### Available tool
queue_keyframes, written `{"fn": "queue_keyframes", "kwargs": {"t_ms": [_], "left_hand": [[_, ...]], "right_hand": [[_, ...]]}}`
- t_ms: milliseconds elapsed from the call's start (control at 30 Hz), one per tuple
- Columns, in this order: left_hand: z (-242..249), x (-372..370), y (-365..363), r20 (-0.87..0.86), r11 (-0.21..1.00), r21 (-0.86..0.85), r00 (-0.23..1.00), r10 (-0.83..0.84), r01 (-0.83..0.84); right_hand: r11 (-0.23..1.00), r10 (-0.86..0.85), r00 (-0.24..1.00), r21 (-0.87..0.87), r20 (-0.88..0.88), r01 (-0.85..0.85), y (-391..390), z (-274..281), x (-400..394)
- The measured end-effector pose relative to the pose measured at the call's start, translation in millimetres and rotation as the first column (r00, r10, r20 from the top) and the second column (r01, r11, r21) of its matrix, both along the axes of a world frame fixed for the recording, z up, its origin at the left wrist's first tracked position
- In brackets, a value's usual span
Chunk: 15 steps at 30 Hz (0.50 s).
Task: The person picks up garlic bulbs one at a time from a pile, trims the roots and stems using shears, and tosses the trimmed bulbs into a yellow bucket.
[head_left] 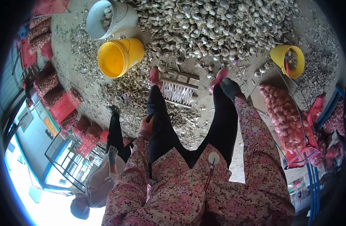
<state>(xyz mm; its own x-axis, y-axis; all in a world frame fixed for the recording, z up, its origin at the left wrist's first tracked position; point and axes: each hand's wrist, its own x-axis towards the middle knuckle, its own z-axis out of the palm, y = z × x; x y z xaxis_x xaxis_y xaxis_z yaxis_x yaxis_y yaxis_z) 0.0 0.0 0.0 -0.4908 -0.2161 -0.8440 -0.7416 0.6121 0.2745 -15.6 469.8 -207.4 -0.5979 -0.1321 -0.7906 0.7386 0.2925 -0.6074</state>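
My left hand (145, 127), partly pinkish, rests against the side of my dark left trouser leg (158, 116); its fingers are mostly hidden. In a dark grey glove, my right hand (230, 89) lies over my right knee with nothing visible in it. Between my pink shoes stands a small wooden frame (179, 91) with a row of pale strips. Beyond the shoes spreads a large heap of garlic bulbs (218, 28) with dry stalks.
A yellow bucket (129, 52) and a white bucket (124, 18) stand at upper left. Another yellow bucket (275, 54) holds something at right. A full red net sack (282, 113) is on the right, more sacks (65, 107) at left. A co-worker (101, 182) sits at lower left.
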Motion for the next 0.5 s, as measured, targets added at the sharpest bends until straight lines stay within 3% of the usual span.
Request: {"fn": "queue_keyframes", "kwargs": {"t_ms": [33, 67, 100, 133, 200, 233, 267, 300, 333, 367, 400, 433, 467, 500], "left_hand": [[5.7, -16.6, 9.7, -0.073, 0.998, 0.022, 0.996, -0.049, 0.05], [1.6, -30.4, 13.8, -0.151, 0.994, 0.044, 0.984, -0.094, 0.101], [-121.1, -1.7, 41.7, -0.021, 0.98, 0.172, 0.995, -0.102, 0.105], [-168.0, -17.0, 32.1, 0.022, 0.974, 0.224, 1.0, 0.011, -0.016], [-231.3, -44.2, -1.1, 0.041, 0.969, 0.227, 0.995, 0.088, -0.095], [-243.6, -68.9, 7.5, 0.021, 0.976, 0.212, 0.999, 0.045, -0.048], [-250.7, -91.0, 13.8, 0.067, 0.945, 0.281, 0.986, 0.155, -0.168], [-259.8, -111.0, 16.8, 0.119, 0.895, 0.345, 0.959, 0.257, -0.282], [-273.7, -121.8, 11.0, -0.064, 0.948, 0.297, 0.988, 0.139, -0.114], [-284.1, -132.1, 5.1, 0.034, 0.848, 0.4, 0.93, 0.366, -0.349], [-288.5, -145.2, -2.5, 0.024, 0.864, 0.361, 0.93, 0.367, -0.351], [-289.1, -159.7, -7.8, 0.017, 0.878, 0.321, 0.929, 0.37, -0.355], [-285.4, -177.9, -3.2, -0.028, 0.823, 0.401, 0.892, 0.451, -0.403], [-279.6, -194.0, 3.5, -0.065, 0.757, 0.483, 0.844, 0.532, -0.44]], "right_hand": [[0.935, 0.268, 0.961, 0.257, -0.061, -0.245, -28.7, 34.2, -15.4], [0.924, 0.262, 0.958, 0.318, -0.118, -0.214, -58.3, 59.1, -20.0], [0.882, 0.32, 0.943, 0.336, 0.089, -0.331, -34.0, 3.3, 33.3], [0.879, 0.338, 0.941, 0.354, 0.007, -0.319, -67.6, -27.7, 21.6], [0.876, 0.398, 0.91, 0.345, -0.119, -0.338, -144.9, -77.4, -1.9], [0.864, 0.437, 0.887, 0.346, -0.149, -0.367, -169.4, -92.9, -7.4], [0.813, 0.528, 0.841, 0.357, -0.117, -0.46, -191.0, -110.4, -16.0], [0.784, 0.559, 0.808, 0.437, -0.186, -0.442, -213.9, -139.8, -9.0], [0.779, 0.586, 0.789, 0.396, -0.185, -0.486, -228.8, -157.5, -14.7], [0.771, 0.613, 0.768, 0.352, -0.186, -0.531, -241.8, -172.4, -20.6], [0.768, 0.619, 0.764, 0.342, -0.183, -0.541, -252.9, -185.8, -21.4], [0.753, 0.649, 0.754, 0.224, -0.1, -0.619, -262.3, -196.8, -20.1], [0.727, 0.684, 0.729, 0.094, -0.017, -0.68, -271.4, -205.1, -15.0], [0.717, 0.695, 0.719, 0.082, -0.008, -0.692, -277.0, -208.1, -2.7]]}}
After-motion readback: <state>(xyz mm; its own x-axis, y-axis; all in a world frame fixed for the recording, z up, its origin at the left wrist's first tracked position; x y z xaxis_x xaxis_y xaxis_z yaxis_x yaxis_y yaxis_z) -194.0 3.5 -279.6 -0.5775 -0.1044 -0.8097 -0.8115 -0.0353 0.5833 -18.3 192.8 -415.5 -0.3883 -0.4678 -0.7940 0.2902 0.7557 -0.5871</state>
